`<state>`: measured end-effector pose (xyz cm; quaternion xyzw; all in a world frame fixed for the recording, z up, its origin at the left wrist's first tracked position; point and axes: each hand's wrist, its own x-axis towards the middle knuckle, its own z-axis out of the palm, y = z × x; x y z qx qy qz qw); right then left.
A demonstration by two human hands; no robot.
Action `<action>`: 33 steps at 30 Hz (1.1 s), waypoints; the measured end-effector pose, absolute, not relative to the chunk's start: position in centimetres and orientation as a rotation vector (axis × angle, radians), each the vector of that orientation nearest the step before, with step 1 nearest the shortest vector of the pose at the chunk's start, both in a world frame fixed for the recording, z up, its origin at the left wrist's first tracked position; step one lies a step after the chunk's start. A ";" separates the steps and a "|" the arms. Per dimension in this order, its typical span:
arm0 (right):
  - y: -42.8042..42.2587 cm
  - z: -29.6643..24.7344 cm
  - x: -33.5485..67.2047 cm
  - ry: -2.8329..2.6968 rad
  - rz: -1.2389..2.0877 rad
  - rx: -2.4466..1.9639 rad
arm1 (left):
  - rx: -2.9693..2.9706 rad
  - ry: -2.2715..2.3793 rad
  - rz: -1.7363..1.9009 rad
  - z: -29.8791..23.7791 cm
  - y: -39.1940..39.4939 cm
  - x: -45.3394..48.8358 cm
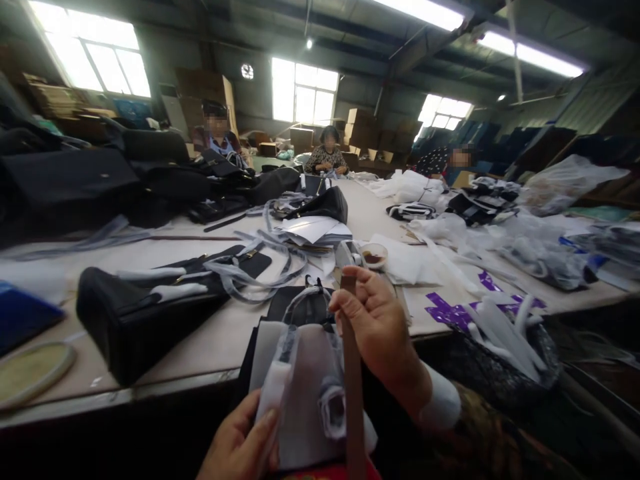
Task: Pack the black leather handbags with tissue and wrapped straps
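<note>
My right hand [376, 325] is raised in front of me, its fingers pinched on the top of a brown strap [351, 387] that hangs straight down. Low at the bottom edge, my left hand [240, 445] grips the corner of a white wrapping sheet [305, 393] that covers a black bag [300, 308] resting against the table's near edge. The bag's wrapped handle shows above the sheet.
A long pale worktable [210, 340] carries a black handbag [145, 308] lying at left, grey plastic strips [260, 267], stacked papers [313, 230] and plastic-wrapped goods [540, 257]. A basket of white strips [500, 347] sits at right. Three people sit at the far end.
</note>
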<state>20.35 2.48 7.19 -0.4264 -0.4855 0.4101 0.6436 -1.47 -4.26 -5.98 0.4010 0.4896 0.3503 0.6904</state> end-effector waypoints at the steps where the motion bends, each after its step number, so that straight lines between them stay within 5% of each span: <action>1: 1.9 6.2 19.3 -1.031 1.120 -0.954 | 0.912 1.087 0.786 -5.7 -4.4 -1.5; 7: -2.4 1.6 17.0 -0.721 1.805 -0.917 | 0.949 1.011 0.742 -4.7 -4.4 -1.8; 33: 0.4 -0.7 18.6 -0.707 1.690 -1.085 | 0.943 1.016 0.752 -6.5 -4.2 -1.9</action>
